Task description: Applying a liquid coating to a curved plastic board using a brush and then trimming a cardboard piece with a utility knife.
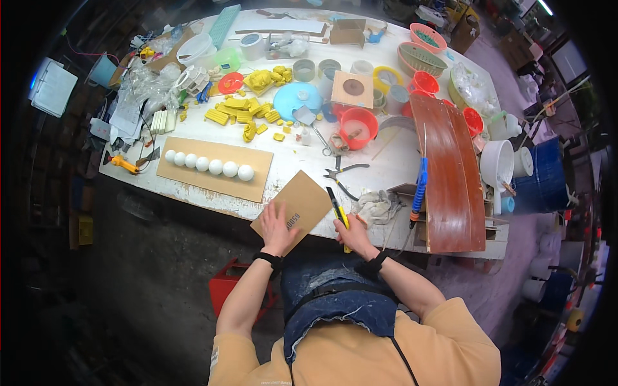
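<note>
Left hand (277, 226) flat on the brown board (300, 207) at the worktop (386, 168) near edge; right hand (353, 235) wraps a yellow-black utility knife (337, 210).

Board overhangs the edge, so press firmly and keep fingers well off the blade's line; the tip sits just beside the board's right edge. Pliers (344, 175) and a rag (376, 207) lie near the knife hand; white balls (207, 163) on another board stand well apart, left.

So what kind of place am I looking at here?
Most likely a craft or mould-making workshop. The worn white worktable is crowded with yellow cast pieces, a row of white balls on a board, pliers and plastic tubs. The left hand presses a cardboard sheet; the right hand holds a utility knife.
</note>
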`<state>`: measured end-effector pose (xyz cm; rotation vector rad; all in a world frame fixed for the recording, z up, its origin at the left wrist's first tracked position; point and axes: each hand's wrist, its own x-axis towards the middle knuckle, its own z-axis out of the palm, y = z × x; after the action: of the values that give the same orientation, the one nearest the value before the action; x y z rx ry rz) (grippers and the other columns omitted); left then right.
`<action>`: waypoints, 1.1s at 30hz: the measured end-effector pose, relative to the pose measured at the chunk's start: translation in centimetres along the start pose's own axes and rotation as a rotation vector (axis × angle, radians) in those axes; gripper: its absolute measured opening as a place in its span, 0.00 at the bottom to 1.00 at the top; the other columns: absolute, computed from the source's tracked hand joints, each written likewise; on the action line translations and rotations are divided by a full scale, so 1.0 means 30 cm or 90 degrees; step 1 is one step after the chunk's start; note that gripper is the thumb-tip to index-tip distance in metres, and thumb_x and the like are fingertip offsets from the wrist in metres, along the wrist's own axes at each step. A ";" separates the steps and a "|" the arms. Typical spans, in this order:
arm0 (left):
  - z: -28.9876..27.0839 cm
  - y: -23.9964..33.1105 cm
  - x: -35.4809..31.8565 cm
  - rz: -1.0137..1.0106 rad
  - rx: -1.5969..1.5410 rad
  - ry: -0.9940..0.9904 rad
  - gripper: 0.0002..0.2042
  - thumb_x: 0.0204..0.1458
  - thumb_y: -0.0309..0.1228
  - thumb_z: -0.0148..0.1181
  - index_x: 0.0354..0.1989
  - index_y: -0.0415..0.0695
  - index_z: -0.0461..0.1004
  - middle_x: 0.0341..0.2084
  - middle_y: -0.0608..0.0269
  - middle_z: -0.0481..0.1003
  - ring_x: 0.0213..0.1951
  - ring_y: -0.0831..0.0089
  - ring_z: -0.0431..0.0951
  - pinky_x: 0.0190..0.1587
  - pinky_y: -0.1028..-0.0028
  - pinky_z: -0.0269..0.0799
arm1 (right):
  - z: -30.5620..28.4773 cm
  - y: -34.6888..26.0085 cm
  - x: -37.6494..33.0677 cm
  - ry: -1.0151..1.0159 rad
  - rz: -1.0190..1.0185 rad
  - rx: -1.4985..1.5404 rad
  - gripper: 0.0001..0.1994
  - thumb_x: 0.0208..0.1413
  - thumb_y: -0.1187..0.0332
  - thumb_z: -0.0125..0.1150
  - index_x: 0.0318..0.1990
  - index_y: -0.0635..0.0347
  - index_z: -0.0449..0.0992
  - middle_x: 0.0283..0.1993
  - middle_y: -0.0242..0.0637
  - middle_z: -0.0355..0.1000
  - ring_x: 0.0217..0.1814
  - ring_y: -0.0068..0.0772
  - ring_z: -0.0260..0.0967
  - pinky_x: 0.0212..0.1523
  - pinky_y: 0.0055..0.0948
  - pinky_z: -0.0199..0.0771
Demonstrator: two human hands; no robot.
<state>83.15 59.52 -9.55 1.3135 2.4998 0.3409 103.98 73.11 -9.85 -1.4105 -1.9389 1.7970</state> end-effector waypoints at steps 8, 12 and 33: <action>0.036 0.036 -0.014 0.024 0.020 -0.075 0.50 0.36 0.46 0.76 0.70 0.58 0.55 0.71 0.42 0.40 0.72 0.45 0.40 0.69 0.44 0.42 | 0.102 -0.068 0.053 -0.066 -0.035 -0.170 0.14 0.61 0.64 0.53 0.44 0.68 0.66 0.35 0.63 0.73 0.40 0.66 0.71 0.40 0.52 0.71; 0.023 0.002 -0.003 0.048 0.022 -0.070 0.51 0.34 0.45 0.77 0.70 0.58 0.55 0.71 0.44 0.42 0.71 0.45 0.43 0.69 0.47 0.44 | 0.172 -0.077 0.101 -0.010 -0.236 -0.255 0.15 0.61 0.64 0.54 0.50 0.65 0.67 0.31 0.58 0.74 0.34 0.61 0.74 0.35 0.51 0.73; 0.056 -0.007 0.022 -0.003 -0.055 -0.027 0.53 0.32 0.45 0.78 0.69 0.45 0.55 0.71 0.49 0.46 0.72 0.51 0.44 0.71 0.51 0.40 | 0.288 -0.161 0.194 -0.029 -0.167 -0.361 0.15 0.61 0.63 0.53 0.48 0.65 0.67 0.33 0.58 0.75 0.37 0.62 0.74 0.38 0.53 0.73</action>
<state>83.25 60.05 -11.28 1.2686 2.4237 0.4104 92.62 71.79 -10.89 -1.1629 -2.6474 1.2238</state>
